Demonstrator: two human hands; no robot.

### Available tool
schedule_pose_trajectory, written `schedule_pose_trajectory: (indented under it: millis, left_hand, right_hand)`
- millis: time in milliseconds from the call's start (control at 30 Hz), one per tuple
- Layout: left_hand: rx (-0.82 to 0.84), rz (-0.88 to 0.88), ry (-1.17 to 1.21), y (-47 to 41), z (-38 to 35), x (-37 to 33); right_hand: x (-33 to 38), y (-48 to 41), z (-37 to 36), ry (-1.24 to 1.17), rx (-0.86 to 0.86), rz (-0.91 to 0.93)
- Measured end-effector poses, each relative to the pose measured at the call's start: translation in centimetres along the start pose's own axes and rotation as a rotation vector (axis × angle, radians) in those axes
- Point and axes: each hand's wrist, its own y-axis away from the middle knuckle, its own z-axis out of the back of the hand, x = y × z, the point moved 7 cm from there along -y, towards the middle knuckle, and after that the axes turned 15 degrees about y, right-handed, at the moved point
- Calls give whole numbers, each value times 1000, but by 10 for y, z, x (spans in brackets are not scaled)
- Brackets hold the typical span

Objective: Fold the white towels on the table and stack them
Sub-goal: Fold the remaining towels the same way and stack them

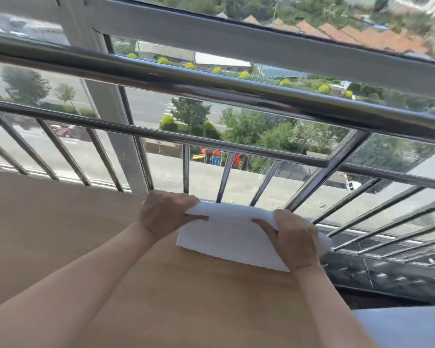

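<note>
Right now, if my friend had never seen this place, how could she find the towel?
Look at the big wooden table in front of the shiny metal railing. At its far right corner sits the towel, gripped at each end by the left hand and the right hand. It is the only white, soft, folded thing on the brown tabletop.
</note>
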Motion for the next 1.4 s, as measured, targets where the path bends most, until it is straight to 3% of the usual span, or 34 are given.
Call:
schedule_pose_trajectory:
  millis: [233,467,867,1100,1400]
  left_hand:
    - [-86,35,-88,58,131,20]
    - [-119,211,-172,198,276,74]
    - [-268,488,-249,394,477,180]
    - [-335,560,-324,425,548,251]
    - [-202,494,-522,397,638,398]
  right_hand:
    - [107,-29,86,-20,-43,82]
    - [283,-26,161,-114,32,120]
    - [562,-59,206,-303,53,242]
    - [669,-115,203,-396,42,275]
    - [783,-235,172,-476,28,271]
